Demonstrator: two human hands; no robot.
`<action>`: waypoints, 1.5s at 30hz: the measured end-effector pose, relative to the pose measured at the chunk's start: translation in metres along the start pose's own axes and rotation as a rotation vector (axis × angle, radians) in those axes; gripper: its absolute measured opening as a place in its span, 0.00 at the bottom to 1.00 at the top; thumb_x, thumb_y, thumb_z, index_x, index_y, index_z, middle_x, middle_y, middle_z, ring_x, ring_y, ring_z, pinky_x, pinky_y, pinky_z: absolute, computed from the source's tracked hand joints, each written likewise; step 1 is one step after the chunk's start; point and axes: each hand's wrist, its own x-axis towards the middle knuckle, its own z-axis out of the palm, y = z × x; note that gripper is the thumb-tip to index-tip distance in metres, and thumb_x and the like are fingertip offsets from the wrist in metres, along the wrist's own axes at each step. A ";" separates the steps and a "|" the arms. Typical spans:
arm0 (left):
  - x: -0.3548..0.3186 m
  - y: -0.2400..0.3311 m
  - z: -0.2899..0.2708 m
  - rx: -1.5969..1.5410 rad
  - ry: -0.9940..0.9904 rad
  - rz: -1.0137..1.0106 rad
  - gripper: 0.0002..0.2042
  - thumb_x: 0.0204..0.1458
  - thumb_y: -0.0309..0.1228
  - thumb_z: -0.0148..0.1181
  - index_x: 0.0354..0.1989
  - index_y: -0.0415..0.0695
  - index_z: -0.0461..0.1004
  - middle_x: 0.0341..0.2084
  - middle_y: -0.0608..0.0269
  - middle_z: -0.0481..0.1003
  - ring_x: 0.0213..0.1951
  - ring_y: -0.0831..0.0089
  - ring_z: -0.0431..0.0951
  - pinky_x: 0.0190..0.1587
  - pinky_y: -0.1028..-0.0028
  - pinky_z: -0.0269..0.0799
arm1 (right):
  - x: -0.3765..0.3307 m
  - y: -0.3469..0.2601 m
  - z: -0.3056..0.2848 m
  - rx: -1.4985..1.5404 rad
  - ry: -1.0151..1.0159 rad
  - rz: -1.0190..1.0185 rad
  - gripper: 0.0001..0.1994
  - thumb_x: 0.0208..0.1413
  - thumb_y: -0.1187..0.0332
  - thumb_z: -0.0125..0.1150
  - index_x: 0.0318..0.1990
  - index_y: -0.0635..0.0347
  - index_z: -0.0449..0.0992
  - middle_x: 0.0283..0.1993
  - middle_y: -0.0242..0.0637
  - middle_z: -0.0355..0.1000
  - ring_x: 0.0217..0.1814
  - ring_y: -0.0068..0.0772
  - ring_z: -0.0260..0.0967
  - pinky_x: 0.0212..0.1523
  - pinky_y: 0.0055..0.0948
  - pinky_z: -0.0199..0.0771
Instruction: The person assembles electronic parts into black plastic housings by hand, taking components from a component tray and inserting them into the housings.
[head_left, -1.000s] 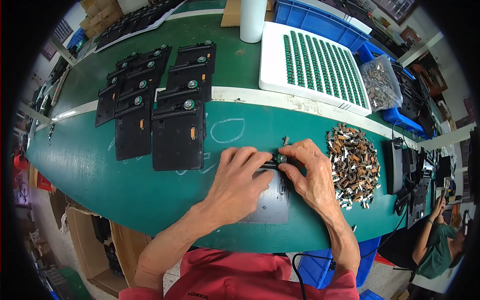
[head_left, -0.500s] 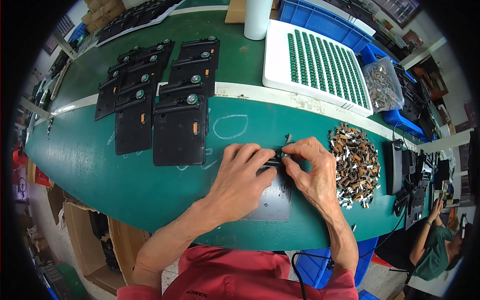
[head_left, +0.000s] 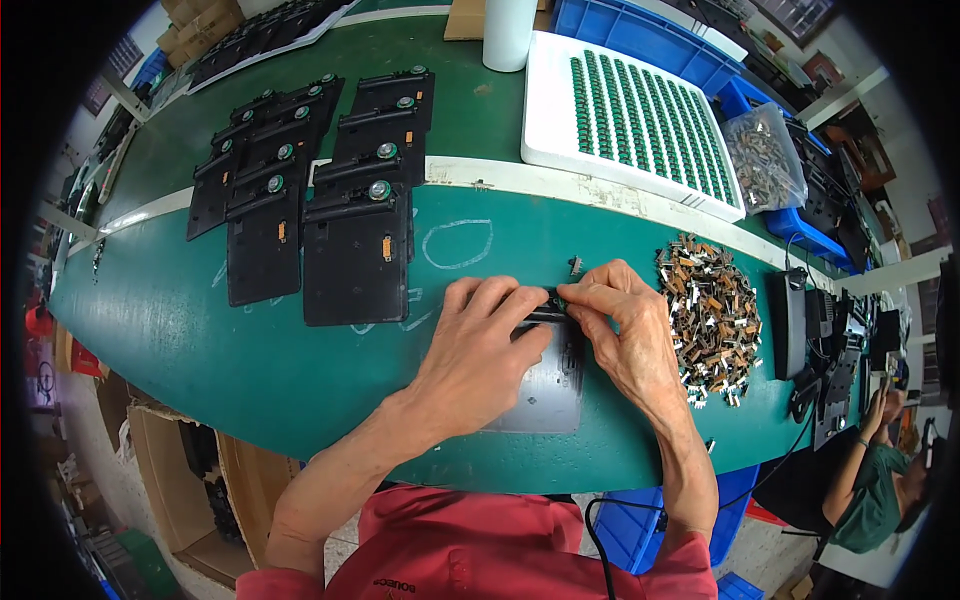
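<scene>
A black plastic panel (head_left: 548,395) lies flat on the green table in front of me, its raised bar along the far side. My left hand (head_left: 480,355) is closed over the left part of that bar, fingers wrapped on its far side and thumb on the near side. At the bar's right end, my right hand (head_left: 630,335) is closed in a pinch; what sits between its fingertips is mostly hidden. One loose small switch-like part (head_left: 576,265) lies just beyond the right fingers. Beside my right hand spreads a heap of small brown, black and white slide switches (head_left: 712,325).
Several similar black panels (head_left: 345,265) with round silver pieces overlap at the left. A white foam tray (head_left: 545,145) holds rows of small green boards. Behind the heap are a bag of parts (head_left: 765,160) and a black box-shaped device (head_left: 788,325). Another person (head_left: 868,495) sits far right.
My right fingertips have drawn closer together at the bar's end. My left hand keeps its hold, and the panel stays nearly where it was; the whole view has shifted slightly.
</scene>
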 end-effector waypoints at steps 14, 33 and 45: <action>0.000 0.000 0.000 0.010 -0.002 -0.001 0.13 0.38 0.24 0.68 0.35 0.42 0.78 0.50 0.60 0.72 0.52 0.60 0.68 0.55 0.60 0.60 | -0.002 -0.002 0.003 0.012 0.009 0.066 0.12 0.45 0.80 0.65 0.40 0.66 0.79 0.33 0.45 0.72 0.36 0.44 0.73 0.36 0.37 0.74; -0.001 0.001 0.000 0.032 0.005 0.014 0.11 0.41 0.25 0.67 0.35 0.40 0.78 0.49 0.58 0.72 0.51 0.61 0.69 0.54 0.60 0.60 | -0.002 -0.008 0.004 -0.133 0.039 0.017 0.11 0.45 0.80 0.67 0.39 0.67 0.81 0.30 0.44 0.72 0.31 0.42 0.72 0.32 0.36 0.73; -0.001 0.000 0.000 0.013 -0.008 0.008 0.12 0.40 0.24 0.67 0.35 0.41 0.78 0.49 0.59 0.72 0.52 0.60 0.69 0.55 0.60 0.60 | -0.001 -0.003 -0.008 -0.022 0.077 0.040 0.09 0.47 0.83 0.63 0.38 0.66 0.81 0.30 0.43 0.74 0.33 0.40 0.72 0.34 0.35 0.72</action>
